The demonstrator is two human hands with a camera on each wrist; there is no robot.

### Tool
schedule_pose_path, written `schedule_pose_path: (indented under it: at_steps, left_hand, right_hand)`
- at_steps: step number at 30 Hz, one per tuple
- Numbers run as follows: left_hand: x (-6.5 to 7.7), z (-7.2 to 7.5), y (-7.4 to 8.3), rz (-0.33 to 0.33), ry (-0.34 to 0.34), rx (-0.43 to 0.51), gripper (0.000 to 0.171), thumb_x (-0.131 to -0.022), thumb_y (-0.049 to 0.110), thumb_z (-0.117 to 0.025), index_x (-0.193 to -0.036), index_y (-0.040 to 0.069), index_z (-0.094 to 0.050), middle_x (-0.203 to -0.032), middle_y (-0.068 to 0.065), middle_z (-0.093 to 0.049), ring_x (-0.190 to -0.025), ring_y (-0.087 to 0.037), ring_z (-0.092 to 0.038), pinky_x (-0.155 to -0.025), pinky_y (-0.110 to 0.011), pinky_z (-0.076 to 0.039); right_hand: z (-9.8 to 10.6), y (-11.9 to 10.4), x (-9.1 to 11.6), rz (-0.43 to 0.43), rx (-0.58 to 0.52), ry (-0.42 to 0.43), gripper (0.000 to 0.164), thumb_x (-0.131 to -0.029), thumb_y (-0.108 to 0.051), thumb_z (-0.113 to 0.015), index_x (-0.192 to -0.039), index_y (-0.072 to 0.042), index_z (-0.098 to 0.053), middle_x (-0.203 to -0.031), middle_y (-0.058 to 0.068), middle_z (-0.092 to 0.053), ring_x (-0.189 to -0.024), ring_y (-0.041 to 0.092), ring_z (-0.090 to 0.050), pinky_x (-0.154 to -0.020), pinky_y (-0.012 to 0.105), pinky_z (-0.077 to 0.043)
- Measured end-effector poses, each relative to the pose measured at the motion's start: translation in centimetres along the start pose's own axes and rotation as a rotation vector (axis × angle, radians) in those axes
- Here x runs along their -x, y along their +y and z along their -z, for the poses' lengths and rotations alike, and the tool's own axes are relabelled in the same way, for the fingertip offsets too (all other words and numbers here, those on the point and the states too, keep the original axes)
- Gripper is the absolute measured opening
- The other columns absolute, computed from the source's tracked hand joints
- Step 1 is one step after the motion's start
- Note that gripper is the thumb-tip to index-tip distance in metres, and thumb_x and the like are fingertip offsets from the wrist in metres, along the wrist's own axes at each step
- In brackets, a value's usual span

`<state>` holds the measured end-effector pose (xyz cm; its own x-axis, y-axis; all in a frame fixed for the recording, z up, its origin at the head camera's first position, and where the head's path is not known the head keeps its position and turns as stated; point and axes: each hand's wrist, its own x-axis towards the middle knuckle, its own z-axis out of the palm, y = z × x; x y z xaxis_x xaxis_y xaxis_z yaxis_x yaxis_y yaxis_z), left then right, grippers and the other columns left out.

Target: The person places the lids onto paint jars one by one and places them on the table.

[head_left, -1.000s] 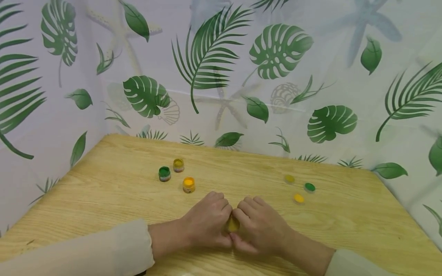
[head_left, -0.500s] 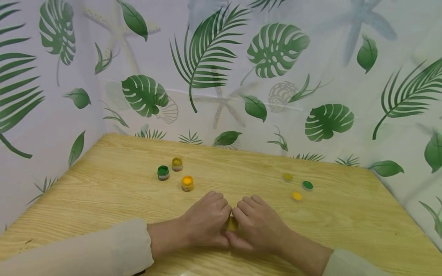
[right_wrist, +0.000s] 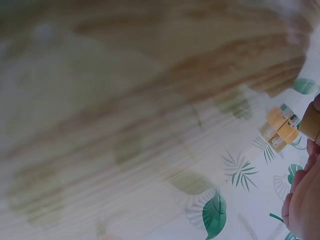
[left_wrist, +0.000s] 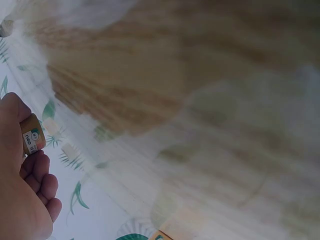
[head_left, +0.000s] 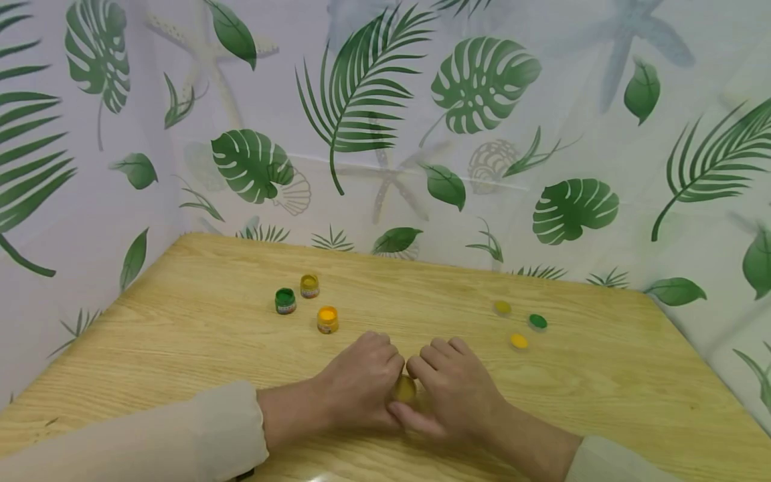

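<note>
In the head view a small brownish-yellow paint jar (head_left: 405, 389) lies between both hands, low over the front middle of the table. My left hand (head_left: 360, 383) pinches it between thumb and curled fingers; its printed label (left_wrist: 33, 140) shows in the left wrist view. From the other side my right hand (head_left: 459, 387) grips the jar's top, thumb below and fingers curled. In the right wrist view the brownish-yellow top (right_wrist: 311, 122) sits at the fingers, at the picture's edge. The hands hide much of the jar.
Uncapped paint jars stand left of centre: green (head_left: 286, 301), mustard (head_left: 310, 286) and orange-yellow (head_left: 328, 320). Their likely lids lie at right: mustard (head_left: 502, 308), green (head_left: 537, 322), yellow (head_left: 519, 342). A leaf-patterned sheet (head_left: 385, 134) rises behind the wooden table (head_left: 181, 321).
My right hand has turned a little and shifted slightly right, so a narrow gap shows between the hands and more of the jar's top is visible. The left hand stays nearly still.
</note>
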<state>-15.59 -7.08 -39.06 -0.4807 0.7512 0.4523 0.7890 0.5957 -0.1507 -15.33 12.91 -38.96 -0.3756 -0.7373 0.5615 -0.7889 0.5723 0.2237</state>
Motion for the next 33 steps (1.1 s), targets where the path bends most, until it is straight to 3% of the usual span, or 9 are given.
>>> schedule_pose_path:
  at_steps: [4,9,16,23,33]
  left_hand:
    - [0.06,0.06,-0.10,0.017,-0.004,0.007,0.045,-0.074,0.059,-0.074,-0.077,0.016,-0.063,-0.067,0.009,-0.051,-0.065,-0.007,-0.037,-0.067,-0.021,-0.033]
    - [0.10,-0.13,-0.01,0.027,-0.003,0.002,0.045,-0.076,0.060,-0.071,-0.077,0.016,-0.062,-0.067,0.009,-0.050,-0.065,-0.007,-0.036,-0.067,-0.021,-0.033]
    - [0.10,-0.30,0.00,0.024,0.032,-0.013,0.043,-0.073,0.057,-0.073,-0.071,0.018,-0.057,-0.064,0.009,-0.046,-0.063,-0.007,-0.033,-0.065,-0.021,-0.032]
    - [0.03,-0.17,-0.07,0.023,-0.002,0.008,0.041,-0.073,0.056,-0.073,-0.071,0.018,-0.056,-0.065,0.010,-0.045,-0.064,-0.007,-0.033,-0.065,-0.021,-0.031]
    - [-0.08,-0.25,-0.24,0.013,-0.031,0.047,0.038,-0.070,0.050,-0.075,-0.069,0.019,-0.053,-0.063,0.011,-0.041,-0.062,-0.007,-0.033,-0.065,-0.021,-0.030]
  right_hand:
    - [0.00,-0.11,0.00,-0.032,-0.033,-0.016,0.038,-0.084,-0.054,-0.059,-0.087,-0.016,-0.063,-0.079,-0.006,-0.055,-0.072,0.012,-0.048,-0.067,0.028,-0.037]
    - [-0.02,-0.15,0.12,-0.025,-0.039,-0.043,0.033,-0.076,-0.045,-0.065,-0.091,-0.016,-0.063,-0.081,-0.007,-0.054,-0.075,0.011,-0.048,-0.068,0.028,-0.037]
    - [-0.19,-0.11,0.02,-0.012,-0.031,-0.037,0.030,-0.075,-0.043,-0.065,-0.086,-0.016,-0.060,-0.079,-0.007,-0.053,-0.074,0.011,-0.048,-0.068,0.028,-0.037]
    - [-0.19,-0.09,0.13,-0.037,-0.036,-0.057,0.030,-0.077,-0.046,-0.066,-0.083,-0.018,-0.058,-0.077,-0.008,-0.052,-0.073,0.010,-0.047,-0.068,0.028,-0.037]
    - [-0.26,-0.11,-0.01,-0.038,-0.041,-0.020,0.031,-0.080,-0.047,-0.069,-0.074,-0.018,-0.056,-0.069,-0.009,-0.048,-0.066,0.008,-0.040,-0.063,0.025,-0.034]
